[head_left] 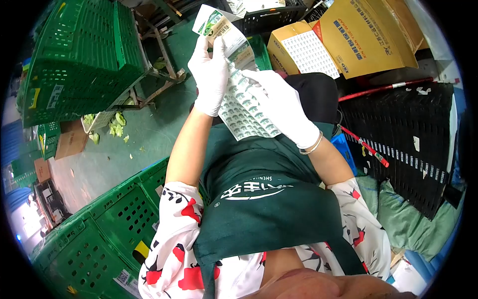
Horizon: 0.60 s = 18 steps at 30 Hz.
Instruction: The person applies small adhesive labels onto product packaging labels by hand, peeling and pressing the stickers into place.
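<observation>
Green crates (pixel 84 65) flank us as the gloved left hand (pixel 208 77) pinches printed labels (pixel 216 22), the gloved right hand (pixel 281 97) curls against 1 sticker sheet (pixel 238 118) above the apron (pixel 279 219), grip unclear, most rows seemingly unpeeled, much apparently left.

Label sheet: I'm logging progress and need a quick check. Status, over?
Left hand gripping printed strip. Right hand at label sheet, grip unclear. Sheet's lower end over apron. Right hand partly covers sheet.
</observation>
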{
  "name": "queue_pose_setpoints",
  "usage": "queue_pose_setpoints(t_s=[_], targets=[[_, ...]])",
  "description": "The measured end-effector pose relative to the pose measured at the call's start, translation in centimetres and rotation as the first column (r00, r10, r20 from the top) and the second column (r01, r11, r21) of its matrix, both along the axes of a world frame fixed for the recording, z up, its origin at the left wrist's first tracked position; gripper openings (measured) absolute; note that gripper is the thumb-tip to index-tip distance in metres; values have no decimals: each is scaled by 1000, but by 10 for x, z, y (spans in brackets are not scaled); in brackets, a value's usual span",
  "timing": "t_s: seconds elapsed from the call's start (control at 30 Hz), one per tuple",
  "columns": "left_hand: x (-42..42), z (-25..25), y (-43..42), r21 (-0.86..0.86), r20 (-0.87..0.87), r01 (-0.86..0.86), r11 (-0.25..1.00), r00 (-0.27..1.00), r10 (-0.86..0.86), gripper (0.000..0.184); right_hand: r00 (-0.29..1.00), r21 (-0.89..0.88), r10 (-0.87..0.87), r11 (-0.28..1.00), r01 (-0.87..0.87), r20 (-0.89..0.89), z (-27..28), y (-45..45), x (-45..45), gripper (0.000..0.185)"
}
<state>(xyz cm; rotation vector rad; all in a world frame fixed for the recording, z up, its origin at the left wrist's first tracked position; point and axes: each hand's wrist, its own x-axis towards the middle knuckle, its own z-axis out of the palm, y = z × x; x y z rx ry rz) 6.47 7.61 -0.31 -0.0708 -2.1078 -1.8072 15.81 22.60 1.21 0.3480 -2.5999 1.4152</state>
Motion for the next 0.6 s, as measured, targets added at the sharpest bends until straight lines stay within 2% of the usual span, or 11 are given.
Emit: queue_pose_setpoints(t_s=[0.07, 0.17, 0.27, 0.3, 0.37, 0.4, 0.43, 0.47, 0.53, 0.6], targets=[[-2, -1, 0, 6, -6, -6, 1000, 1000, 6, 20, 1000, -18, 1, 1000, -1, 5, -8, -2, -1, 33], [-4, -2, 0, 1, -12, -25, 1000, 1000, 25, 20, 998, 194, -9, 981, 22, -64, -6, -4, 5, 31], [-7, -5, -3, -40, 15, -35, 999, 999, 36, 19, 996, 114, 36, 993, -26, -84, -7, -6, 15, 30], [-9, -4, -6, -19, 24, -50, 999, 998, 50, 19, 996, -308, 92, 947, -91, -9, -2, -10, 16, 32], [-14, 1, -16, -28, 85, -43, 999, 995, 45, 19, 954, -513, 175, 858, -28, 242, 10, 6, 14, 32], [-23, -5, -27, 6, 159, 60, 998, 985, -60, 20, 907, -598, 230, 801, 30, 353, 22, 16, 12, 32], [-27, -11, -36, 100, 162, 215, 971, 960, -229, 21, 879, -598, 213, 796, 98, 427, 39, 28, 7, 31], [-29, -9, -40, 193, 146, 365, 911, 907, -395, 21, 883, -521, 158, 847, 109, 442, 34, 39, -1, 32], [-24, 7, -50, 219, 368, 564, 796, 708, -602, 28, 891, -715, 258, 692, 100, 374, 16, 58, -18, 32], [-11, 22, -47, 322, 383, 649, 689, 576, -722, 34, 833, -613, 251, 779, 129, 494, 11, 64, -34, 34]])
